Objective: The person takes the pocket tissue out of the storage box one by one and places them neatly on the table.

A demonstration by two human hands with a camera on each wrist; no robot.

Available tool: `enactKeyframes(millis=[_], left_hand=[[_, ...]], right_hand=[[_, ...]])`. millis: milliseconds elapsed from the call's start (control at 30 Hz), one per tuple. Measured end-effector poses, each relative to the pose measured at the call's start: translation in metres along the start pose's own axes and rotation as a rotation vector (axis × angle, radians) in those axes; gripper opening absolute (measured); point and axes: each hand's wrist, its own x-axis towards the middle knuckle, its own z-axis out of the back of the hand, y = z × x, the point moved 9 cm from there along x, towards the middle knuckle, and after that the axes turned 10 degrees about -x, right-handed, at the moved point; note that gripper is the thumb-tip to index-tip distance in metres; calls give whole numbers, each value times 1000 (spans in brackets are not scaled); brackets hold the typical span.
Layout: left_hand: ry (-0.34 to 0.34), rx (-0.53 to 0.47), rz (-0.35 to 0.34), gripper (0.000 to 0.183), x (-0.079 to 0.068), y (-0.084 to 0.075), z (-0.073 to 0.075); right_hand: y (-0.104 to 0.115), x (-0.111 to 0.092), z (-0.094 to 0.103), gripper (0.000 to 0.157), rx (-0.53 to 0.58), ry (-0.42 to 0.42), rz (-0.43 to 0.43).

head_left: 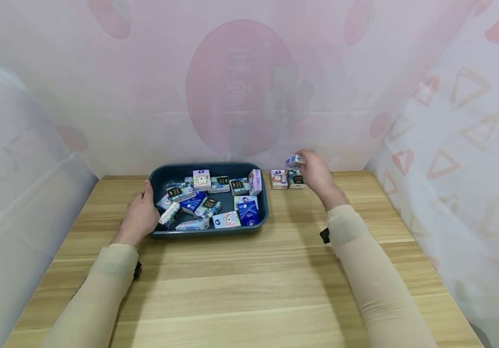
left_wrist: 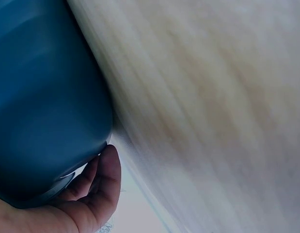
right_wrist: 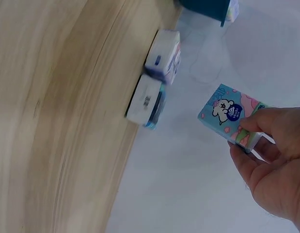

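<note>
My right hand [head_left: 317,176] pinches a small tissue pack [right_wrist: 220,114] between thumb and fingers, above the back of the table. Light blue and pink, the pack carries a white cartoon dog on its face. Below it two more tissue packs lie side by side on the wood, one pinkish white [head_left: 279,180] and one dark floral [head_left: 296,179]. At the left end of the dark teal tray [head_left: 208,234], my left hand [head_left: 139,215] grips the rim, its fingers curled under the edge in the left wrist view. Inside the tray are several tissue packs, blue [head_left: 248,213], floral and white.
The wooden table [head_left: 232,290] reaches back to a pink printed cloth [head_left: 145,96] hanging behind it. Patterned cloth sides [head_left: 445,140] rise at the left and right. One pack [head_left: 255,182] stands on end at the tray's right wall.
</note>
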Motion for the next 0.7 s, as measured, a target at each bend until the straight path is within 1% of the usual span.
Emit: enactKeyframes(millis=[200,433,700], left_hand=[[-3,7,-2,93,-1,-1,1],[-7,5,4,91,1,0,0],[-2,13,-2,91,1,0,0]], right_hand=[[-21,0,4,51,16,18,-27],[-48,3,3,50,-18,42,-78],[-66,5,1,48,-54,66,-105]])
